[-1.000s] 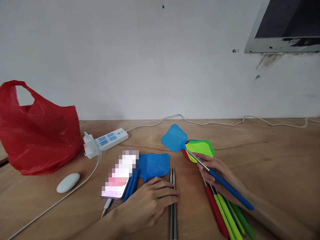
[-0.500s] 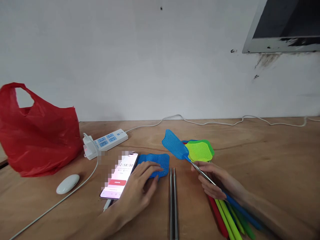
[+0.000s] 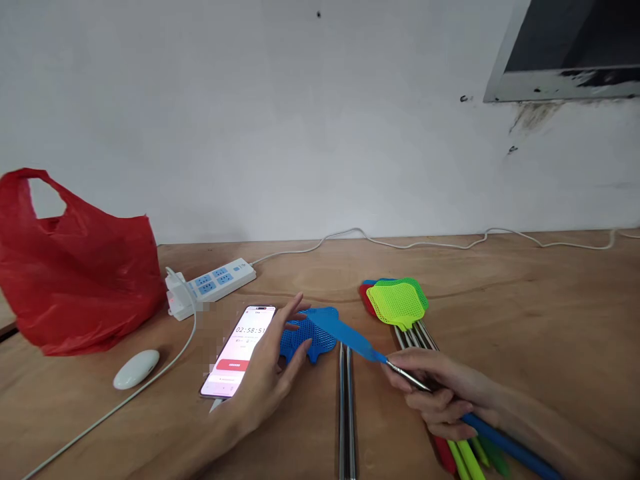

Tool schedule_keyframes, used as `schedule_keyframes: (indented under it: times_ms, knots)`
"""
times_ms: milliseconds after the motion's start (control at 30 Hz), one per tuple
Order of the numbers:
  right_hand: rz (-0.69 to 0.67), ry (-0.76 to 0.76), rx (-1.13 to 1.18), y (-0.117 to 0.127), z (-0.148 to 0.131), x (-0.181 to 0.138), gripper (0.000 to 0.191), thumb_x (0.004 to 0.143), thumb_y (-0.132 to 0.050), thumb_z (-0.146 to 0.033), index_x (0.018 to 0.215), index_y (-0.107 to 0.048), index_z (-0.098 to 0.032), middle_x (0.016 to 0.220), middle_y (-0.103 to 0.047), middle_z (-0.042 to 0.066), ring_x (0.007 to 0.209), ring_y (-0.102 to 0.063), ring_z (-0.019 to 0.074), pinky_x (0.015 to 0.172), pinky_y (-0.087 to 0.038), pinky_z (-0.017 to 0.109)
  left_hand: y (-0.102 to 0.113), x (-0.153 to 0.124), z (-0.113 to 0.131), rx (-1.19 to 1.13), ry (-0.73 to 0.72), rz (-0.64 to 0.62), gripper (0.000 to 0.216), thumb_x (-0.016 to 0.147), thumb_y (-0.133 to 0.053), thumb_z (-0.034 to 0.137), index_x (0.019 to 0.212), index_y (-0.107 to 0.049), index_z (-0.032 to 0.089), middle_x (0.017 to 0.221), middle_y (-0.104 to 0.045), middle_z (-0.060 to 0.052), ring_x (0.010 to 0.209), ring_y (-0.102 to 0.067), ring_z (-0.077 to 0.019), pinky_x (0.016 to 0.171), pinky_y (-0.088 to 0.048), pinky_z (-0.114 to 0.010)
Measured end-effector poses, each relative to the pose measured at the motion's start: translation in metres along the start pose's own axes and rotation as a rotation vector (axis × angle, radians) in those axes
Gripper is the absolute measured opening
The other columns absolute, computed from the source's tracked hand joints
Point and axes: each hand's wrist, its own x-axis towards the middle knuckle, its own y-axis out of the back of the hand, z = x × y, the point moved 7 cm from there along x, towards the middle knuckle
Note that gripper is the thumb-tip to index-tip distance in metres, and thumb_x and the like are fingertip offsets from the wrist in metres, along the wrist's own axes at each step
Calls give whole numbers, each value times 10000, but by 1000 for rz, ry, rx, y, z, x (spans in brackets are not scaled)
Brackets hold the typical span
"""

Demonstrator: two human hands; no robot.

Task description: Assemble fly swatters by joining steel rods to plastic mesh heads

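My right hand [image 3: 435, 387] is wrapped round the metal shaft of a blue fly swatter [image 3: 353, 339], whose blue grip runs out below the wrist. Its flat head is turned nearly edge-on and points left, towards my left hand [image 3: 273, 367]. That hand has its fingers spread and holds nothing; whether a fingertip touches the swatter's tip I cannot tell. Beneath lie blue mesh swatter heads [image 3: 305, 340], partly hidden by my left fingers. Two metal rods [image 3: 346, 413] lie side by side between my hands. Under my right hand rests a pile of fly swatters, a yellow-green one [image 3: 397, 305] on top.
A phone [image 3: 237, 353] showing a timer lies left of my left hand, cable attached. Farther left are a white power strip [image 3: 215, 283], a white mouse-like object [image 3: 136, 369] and a red plastic bag [image 3: 80, 273]. A white cord [image 3: 425, 245] runs along the wall.
My right hand has lowered the blue swatter and turned its head leftwards, nearly edge-on. My left hand has lifted its fingers and spread them beside that head.
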Motion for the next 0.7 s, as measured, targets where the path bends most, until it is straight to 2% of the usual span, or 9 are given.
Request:
schedule_keyframes:
  times_ms: [67, 167, 267, 367, 467, 533, 633, 700]
  knots:
    - [-11, -47, -17, -1, 4, 0, 285, 934, -522, -473, 809, -540, -217, 361, -293, -149, 253, -95, 51, 262, -322, 132, 1, 1, 6, 10, -28, -43, 531, 997, -512, 269, 1493, -331, 325, 1412, -538, -105, 1197, -590, -262, 967, -525, -440]
    - [-5, -48, -48, -2, 5, -1, 283, 972, -476, -438, 872, -589, -199, 373, -302, -146, 259, -108, 47, 279, -339, 130, 1, 3, 12, -33, -75, -99, 293, 1019, -472, 272, 1307, -525, 281, 1365, -591, -94, 1242, -567, -272, 1005, -495, -434]
    - [10, -38, -77, -2, 7, 0, 297, 969, -495, -436, 859, -607, -184, 369, -294, -148, 259, -110, 39, 281, -320, 127, 0, 5, 8, -118, -39, -122, 189, 1022, -466, 294, 1167, -578, 251, 1323, -622, -94, 1212, -584, -271, 952, -513, -399]
    - [27, -7, -92, -1, 7, 2, 329, 944, -534, -473, 811, -601, -179, 362, -293, -149, 254, -115, 28, 277, -263, 120, -3, 7, 3, -156, 35, -138, 168, 1013, -486, 342, 1051, -598, 223, 1106, -685, -77, 1028, -639, -237, 838, -522, -341]
    - [64, 3, -107, 2, 9, 4, 368, 921, -564, -510, 764, -582, -178, 350, -309, -144, 247, -136, 23, 275, -207, 118, -3, 9, 1, -175, 133, -134, 232, 992, -523, 402, 888, -582, 204, 803, -618, -13, 763, -586, -175, 663, -468, -267]
    - [101, 13, -128, 4, 10, 5, 373, 916, -576, -517, 760, -583, -178, 349, -326, -141, 250, -144, 23, 276, -188, 118, -4, 9, 1, -276, 204, -133, 233, 969, -560, 430, 901, -569, 207, 682, -524, 34, 638, -500, -140, 574, -406, -235]
    - [143, 33, -151, 7, 10, 6, 357, 924, -575, -500, 765, -591, -180, 354, -335, -141, 253, -148, 24, 276, -187, 118, -5, 9, -1, -469, 306, -137, 263, 932, -620, 445, 1032, -562, 209, 592, -446, 79, 543, -404, -113, 512, -337, -208]
    - [164, 38, -133, 10, 9, 5, 347, 928, -571, -486, 757, -587, -184, 356, -336, -140, 255, -150, 26, 274, -207, 118, 5, 13, -9, -522, 351, -36, 298, 915, -649, 451, 1059, -570, 202, 587, -466, 78, 533, -404, -107, 504, -331, -201]
